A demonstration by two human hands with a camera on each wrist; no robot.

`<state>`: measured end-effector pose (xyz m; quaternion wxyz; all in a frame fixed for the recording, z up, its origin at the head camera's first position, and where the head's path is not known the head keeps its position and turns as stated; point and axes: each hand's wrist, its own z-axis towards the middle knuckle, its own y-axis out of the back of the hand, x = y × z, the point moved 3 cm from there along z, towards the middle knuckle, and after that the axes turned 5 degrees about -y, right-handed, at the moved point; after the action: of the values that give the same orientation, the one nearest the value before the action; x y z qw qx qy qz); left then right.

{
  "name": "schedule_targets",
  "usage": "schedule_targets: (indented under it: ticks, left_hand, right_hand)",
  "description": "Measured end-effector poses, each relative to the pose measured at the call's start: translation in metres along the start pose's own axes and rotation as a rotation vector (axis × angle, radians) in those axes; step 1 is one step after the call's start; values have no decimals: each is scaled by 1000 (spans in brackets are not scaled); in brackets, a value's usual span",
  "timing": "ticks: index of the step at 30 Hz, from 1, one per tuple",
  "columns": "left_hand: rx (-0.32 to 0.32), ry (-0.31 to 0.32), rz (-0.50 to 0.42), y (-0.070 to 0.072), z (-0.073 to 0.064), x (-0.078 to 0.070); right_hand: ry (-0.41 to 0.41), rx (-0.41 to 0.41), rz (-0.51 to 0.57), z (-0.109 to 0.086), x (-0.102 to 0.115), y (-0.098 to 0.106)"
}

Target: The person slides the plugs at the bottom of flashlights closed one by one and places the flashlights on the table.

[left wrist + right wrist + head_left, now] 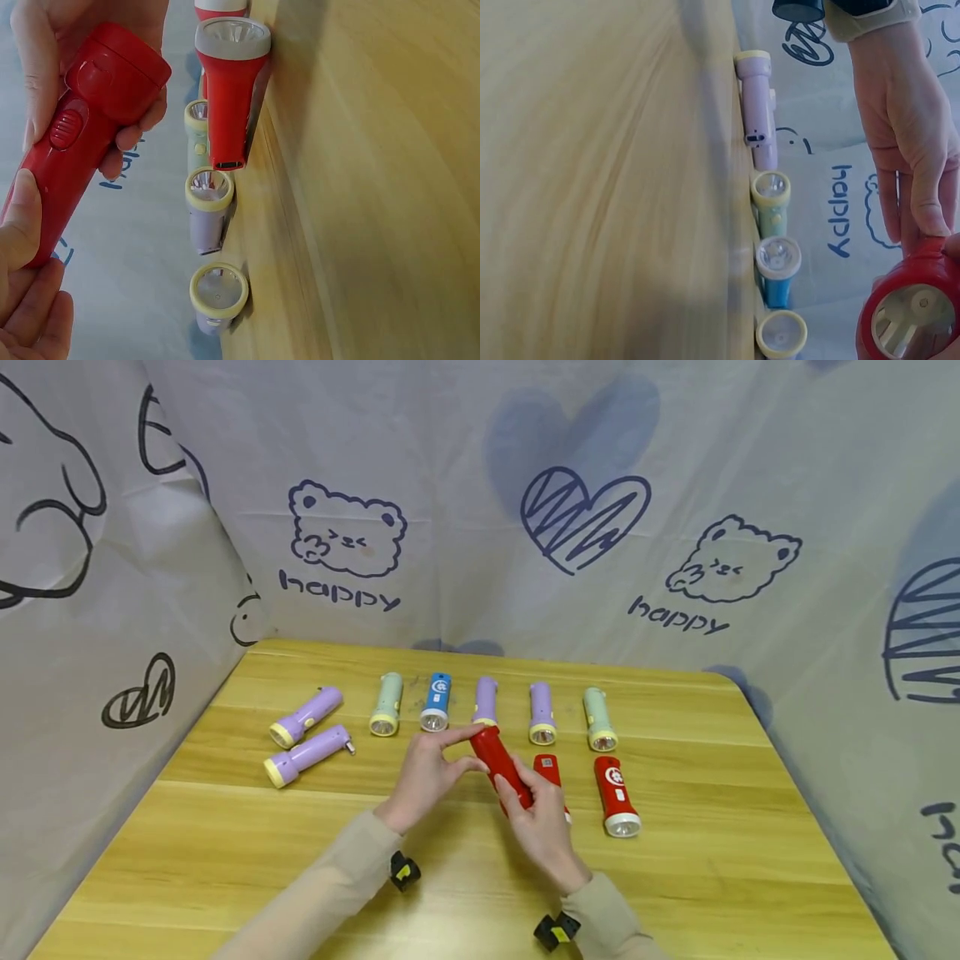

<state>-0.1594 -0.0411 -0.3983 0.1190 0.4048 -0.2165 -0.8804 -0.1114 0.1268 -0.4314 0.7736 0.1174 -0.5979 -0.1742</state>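
A red flashlight [497, 762] is held above the table between both hands. My right hand [543, 831] grips it around its head end, and in the left wrist view the fingers curl behind the red head [120, 75]. My left hand [423, 777] pinches the tail end between thumb and fingers. A ribbed slide switch [66, 129] shows on the body. The right wrist view looks into the clear lens [915, 319]. Beneath the right hand lies another red flashlight [547, 767], partly hidden; a third red flashlight [617, 795] with a white rim lies to its right.
Along the back of the wooden table [262, 868] stand a green flashlight [387, 703], a blue flashlight [437, 700], two purple ones and another green flashlight [597, 718]. Two purple flashlights lie at the left, the nearer purple flashlight [311, 753] with its plug out. Printed cloth [465, 527] hangs behind.
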Motion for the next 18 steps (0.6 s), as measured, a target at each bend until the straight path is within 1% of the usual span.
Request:
schedule_targets:
  ticks: [2,5,9,11,15,16,18]
  left_hand:
    - [-13,12,-24,0,-1,0]
    - [-29,11,-32,0,-3,1]
    - [-24,4,-23,2,-4,3]
    - [-17,-9,-15,5,-4,3]
    - [22,-37,15,12,-2,4]
    - [39,-41,22,13,-2,4]
    - [95,-41,36,18,0,5]
  right_hand:
    - [3,-3,9,-1,1,-2]
    - [3,7,22,-1,2,-4]
    - [-36,34,37,-2,2,-7]
    - [-53,45,39,-2,2,-8]
    - [-77,89,56,-2,2,-9]
    - [-83,109,71,-2,3,-9]
    - [-122,164,108,-2,2,-10]
